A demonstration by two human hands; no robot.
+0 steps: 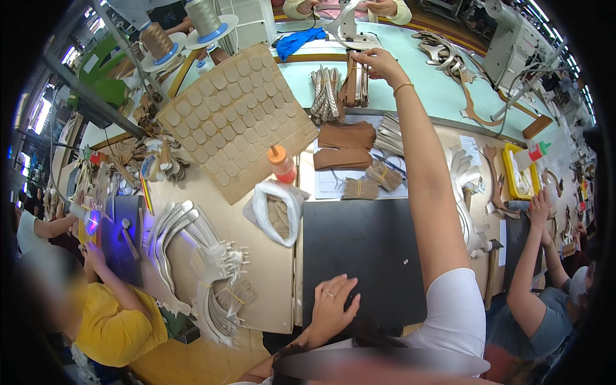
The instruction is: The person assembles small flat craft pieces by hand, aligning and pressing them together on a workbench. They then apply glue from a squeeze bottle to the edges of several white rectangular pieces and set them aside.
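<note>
Workbench (276,256), tan top, runs L to R w/ a mint-green table (410,70) butted against its far edge. Black mat (366,256) lies on the bench right in front of the person. Big cardboard sheet (237,122) covered in rows of small oval tan pads sits tilted at far L-centre. Stack of curved pale strap pieces (186,237) fans out on the bench L of the mat.

R arm stretched far fwd over the bench. Right hand (378,64) is at the top of an upright bundle of brown straps (356,80) on the green table, fingers curled down onto the bundle's top edge; looks like a pinch grip but can't tell if it's fully closed on it. Gold bangle on that wrist. A second bundle, grey-beige strips (327,93), stands just L of the brown one, touching or nearly.

Left hand (333,305) flat on the near edge of the black mat, fingers spread wide, holding nothing, ring on one finger.

Smaller stuff: white plastic bag (276,208) w/ tan pieces, just L of mat. Two brown leather pieces (346,147) stacked beyond the mat. Orange-cap glue bottle (282,163) upright beside the bag.

Other ppl: one in yellow shirt (115,321) at L, one in grey shirt (545,321) at R.
</note>
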